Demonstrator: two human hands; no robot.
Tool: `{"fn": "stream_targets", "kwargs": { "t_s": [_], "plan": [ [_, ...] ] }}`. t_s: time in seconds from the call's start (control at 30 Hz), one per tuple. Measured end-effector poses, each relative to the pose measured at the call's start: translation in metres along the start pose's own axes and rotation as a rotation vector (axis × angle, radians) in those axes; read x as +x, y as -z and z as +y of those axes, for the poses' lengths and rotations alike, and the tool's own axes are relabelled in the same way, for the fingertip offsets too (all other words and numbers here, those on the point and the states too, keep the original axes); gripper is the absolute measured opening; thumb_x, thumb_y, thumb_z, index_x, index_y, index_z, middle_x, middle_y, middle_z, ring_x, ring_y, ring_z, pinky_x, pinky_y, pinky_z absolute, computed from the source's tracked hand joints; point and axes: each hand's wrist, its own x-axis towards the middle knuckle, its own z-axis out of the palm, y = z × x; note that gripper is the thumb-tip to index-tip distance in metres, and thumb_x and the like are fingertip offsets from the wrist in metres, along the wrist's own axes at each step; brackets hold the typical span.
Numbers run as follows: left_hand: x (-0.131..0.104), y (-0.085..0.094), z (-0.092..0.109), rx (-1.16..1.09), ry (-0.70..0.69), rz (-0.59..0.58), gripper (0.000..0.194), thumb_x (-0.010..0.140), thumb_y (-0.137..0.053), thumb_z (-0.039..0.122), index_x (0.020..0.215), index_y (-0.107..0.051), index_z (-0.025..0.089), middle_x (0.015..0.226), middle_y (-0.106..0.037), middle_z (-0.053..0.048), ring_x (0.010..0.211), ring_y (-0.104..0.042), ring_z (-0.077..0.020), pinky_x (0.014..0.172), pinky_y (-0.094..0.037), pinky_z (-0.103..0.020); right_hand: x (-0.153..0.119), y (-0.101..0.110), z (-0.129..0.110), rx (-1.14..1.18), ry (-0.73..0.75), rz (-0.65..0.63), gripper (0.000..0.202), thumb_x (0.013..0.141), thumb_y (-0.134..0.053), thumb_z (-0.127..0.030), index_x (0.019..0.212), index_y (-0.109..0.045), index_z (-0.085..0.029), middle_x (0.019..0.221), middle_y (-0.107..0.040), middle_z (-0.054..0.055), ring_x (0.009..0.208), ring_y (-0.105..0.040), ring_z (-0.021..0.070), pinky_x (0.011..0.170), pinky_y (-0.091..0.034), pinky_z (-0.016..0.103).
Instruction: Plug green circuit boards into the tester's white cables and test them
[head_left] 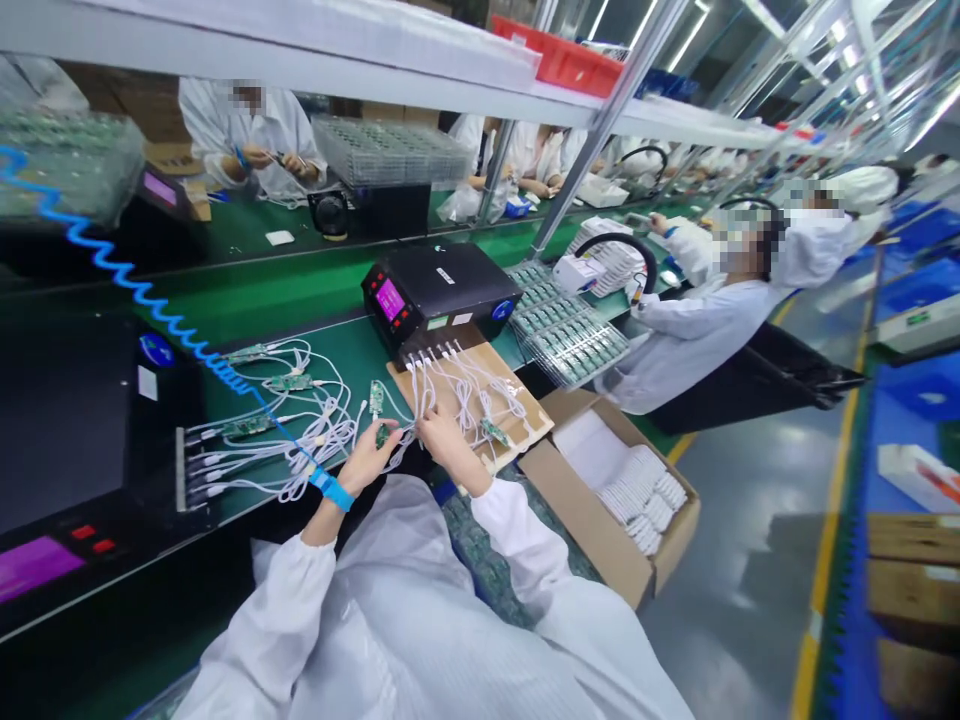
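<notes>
My left hand [366,458], with a blue wrist strap [330,488] behind it, pinches a small green circuit board [383,433] at the bench's front edge. Close beside it, my right hand [444,440] has its fingers closed on a white cable [421,395] that hangs from the black test box [442,290]. Another green circuit board [376,398] lies just beyond my left fingers. One more board [493,432] rests among cables on the cardboard sheet [525,395] to the right. My fingers partly cover the held board and the cable's end.
White cables [315,440] with several boards spread left, plugged into a second black box [67,400]. A coiled blue cord [150,295] runs to my wrist. Trays of boards [566,330] and a carton [540,465] of white pieces stand right, near a seated co-worker [720,320].
</notes>
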Motion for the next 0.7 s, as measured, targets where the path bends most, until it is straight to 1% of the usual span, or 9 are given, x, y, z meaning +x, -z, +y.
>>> {"fn": "stream_targets", "kwargs": {
  "t_s": [0.13, 0.23, 0.3, 0.37, 0.43, 0.5, 0.57, 0.63, 0.7],
  "plan": [
    [0.012, -0.028, -0.011, 0.131, -0.198, 0.034, 0.047, 0.087, -0.069, 0.048, 0.122, -0.065, 0.017, 0.108, -0.07, -0.011, 0.09, -0.066, -0.022, 0.084, -0.054, -0.037, -0.006, 0.0, 0.018, 0.093, 0.114, 0.082, 0.015, 0.102, -0.053, -0.02, 0.101, -0.066, -0.014, 0.099, -0.068, 0.014, 0.105, -0.057, 0.0288, 0.096, -0.048, 0.043],
    [0.015, -0.049, -0.01, 0.093, -0.325, -0.046, 0.048, 0.095, -0.06, 0.05, 0.132, -0.063, 0.02, 0.127, -0.069, -0.013, 0.115, -0.066, -0.0261, 0.098, -0.054, -0.039, -0.015, 0.01, 0.034, 0.298, 0.126, 0.152, 0.011, 0.101, -0.048, -0.022, 0.099, -0.059, -0.018, 0.094, -0.066, 0.009, 0.093, -0.057, 0.0244, 0.087, -0.048, 0.039],
    [0.018, -0.064, -0.008, 0.033, -0.359, -0.093, 0.046, 0.101, -0.051, 0.05, 0.134, -0.062, 0.02, 0.132, -0.068, -0.013, 0.122, -0.065, -0.0263, 0.102, -0.054, -0.04, -0.022, 0.015, 0.044, 0.438, 0.133, 0.181, 0.012, 0.101, -0.045, -0.024, 0.096, -0.054, -0.02, 0.091, -0.063, 0.006, 0.086, -0.056, 0.0213, 0.083, -0.047, 0.035],
    [0.02, -0.08, -0.006, 0.011, -0.403, -0.062, 0.044, 0.103, -0.047, 0.048, 0.132, -0.063, 0.019, 0.131, -0.069, -0.014, 0.122, -0.065, -0.0262, 0.106, -0.052, -0.042, -0.028, 0.018, 0.052, 0.551, 0.124, 0.201, 0.015, 0.102, -0.041, -0.027, 0.092, -0.051, -0.022, 0.087, -0.06, 0.004, 0.082, -0.056, 0.0195, 0.08, -0.046, 0.033],
    [0.022, -0.094, -0.005, 0.037, -0.477, 0.018, 0.04, 0.104, -0.046, 0.045, 0.128, -0.065, 0.018, 0.129, -0.069, -0.014, 0.123, -0.064, -0.0261, 0.11, -0.049, -0.044, -0.032, 0.017, 0.057, 0.634, 0.094, 0.222, 0.02, 0.102, -0.039, -0.03, 0.087, -0.049, -0.023, 0.083, -0.057, 0.002, 0.079, -0.055, 0.0186, 0.078, -0.045, 0.032],
    [0.022, -0.104, -0.005, 0.083, -0.546, 0.065, 0.037, 0.105, -0.046, 0.042, 0.125, -0.067, 0.019, 0.124, -0.07, -0.014, 0.121, -0.065, -0.0255, 0.109, -0.05, -0.044, -0.036, 0.016, 0.06, 0.711, 0.062, 0.251, 0.023, 0.102, -0.038, -0.031, 0.083, -0.049, -0.023, 0.081, -0.056, 0.001, 0.078, -0.054, 0.0182, 0.078, -0.046, 0.032],
    [0.022, -0.11, -0.005, 0.109, -0.565, 0.119, 0.037, 0.106, -0.044, 0.043, 0.123, -0.067, 0.019, 0.118, -0.07, -0.013, 0.114, -0.067, -0.0249, 0.104, -0.053, -0.043, -0.04, 0.014, 0.062, 0.824, 0.041, 0.276, 0.026, 0.101, -0.036, -0.03, 0.082, -0.052, -0.023, 0.082, -0.058, 0.002, 0.08, -0.057, 0.0181, 0.081, -0.047, 0.032],
    [0.022, -0.11, -0.004, 0.078, -0.511, 0.207, 0.039, 0.106, -0.043, 0.046, 0.122, -0.067, 0.019, 0.112, -0.071, -0.012, 0.098, -0.07, -0.0229, 0.092, -0.057, -0.04, -0.044, 0.013, 0.065, 0.948, 0.043, 0.284, 0.033, 0.102, -0.03, -0.026, 0.083, -0.056, -0.022, 0.087, -0.063, 0.004, 0.085, -0.061, 0.018, 0.087, -0.05, 0.033],
    [0.023, -0.108, -0.003, -0.016, -0.423, 0.281, 0.043, 0.106, -0.042, 0.051, 0.125, -0.064, 0.018, 0.104, -0.072, -0.011, 0.075, -0.067, -0.018, 0.075, -0.059, -0.034, -0.048, 0.01, 0.068, 0.976, 0.035, 0.297, 0.039, 0.105, -0.026, -0.026, 0.086, -0.059, -0.022, 0.091, -0.067, 0.006, 0.091, -0.064, 0.0182, 0.093, -0.05, 0.034]
  ]
}}
